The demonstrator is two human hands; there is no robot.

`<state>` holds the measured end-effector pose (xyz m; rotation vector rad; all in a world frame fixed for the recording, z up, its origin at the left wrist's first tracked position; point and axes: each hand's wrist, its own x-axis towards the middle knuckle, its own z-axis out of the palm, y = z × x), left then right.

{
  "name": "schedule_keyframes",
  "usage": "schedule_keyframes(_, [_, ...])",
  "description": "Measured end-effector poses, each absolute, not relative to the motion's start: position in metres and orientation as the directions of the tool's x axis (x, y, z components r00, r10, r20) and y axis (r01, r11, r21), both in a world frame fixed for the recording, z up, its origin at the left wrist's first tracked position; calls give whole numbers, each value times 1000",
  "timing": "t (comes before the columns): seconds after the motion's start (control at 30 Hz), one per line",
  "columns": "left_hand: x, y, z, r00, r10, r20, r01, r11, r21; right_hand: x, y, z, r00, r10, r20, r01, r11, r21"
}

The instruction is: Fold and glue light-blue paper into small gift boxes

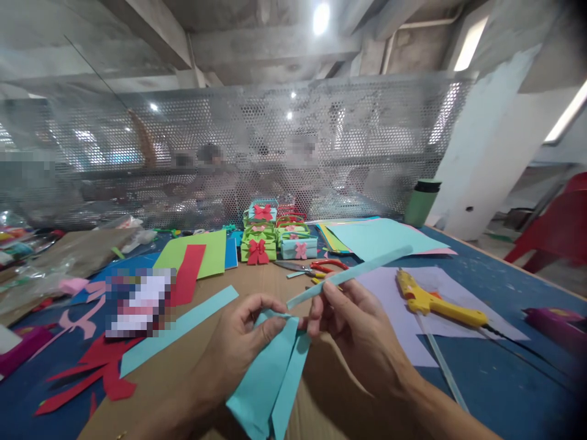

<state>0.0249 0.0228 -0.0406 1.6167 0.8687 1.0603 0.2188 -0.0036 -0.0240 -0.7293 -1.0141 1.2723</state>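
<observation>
Table's R edge is running diagonally behind the glue gun [440, 305], w/ blue tabletop [495, 373] showing betw. them. Brown cardboard [257, 281] is lying under the work; its surface is showing betw. L hand [250, 333] & the small paper bags [259, 244] up front. Red-handled tool [329, 265] is sitting just beyond R hand [355, 318], so room's tighter there; lilac paper [426, 281] is lying to the R. Flat blue strip [183, 330] is lying on the L, near L hand.

Folded blue paper [268, 373] is hanging below L fingertips, over the cardboard; L hand is pinching its top edge, thumb on top. R hand is gripping the narrow blue strip [367, 267] betw. thumb & fingers; can't tell if R fingers are also touching the folded pc.

Folded pc's long axis is slanting from the fingertips down-L toward the wearer. Narrow strip is pointing up-R, away; its near end is sitting just beside L fingertips.
</observation>
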Motion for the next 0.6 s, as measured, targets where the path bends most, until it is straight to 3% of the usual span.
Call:
schedule_keyframes(0.2, [22, 21, -33, 405, 825, 394, 187, -497, 848, 216, -5, -21, -39, 986, 162, -539, 116, -834])
schedule_keyframes(0.43, [21, 15, -32, 372, 867, 332, 219, -430, 876, 215, -6, -18, -38, 989, 141, -558, 96, -824])
schedule_keyframes(0.6, [20, 19, -36, 368, 854, 367, 220, -464, 858, 216, -5, -18, -27, 993, 118, -559, 82, -825])
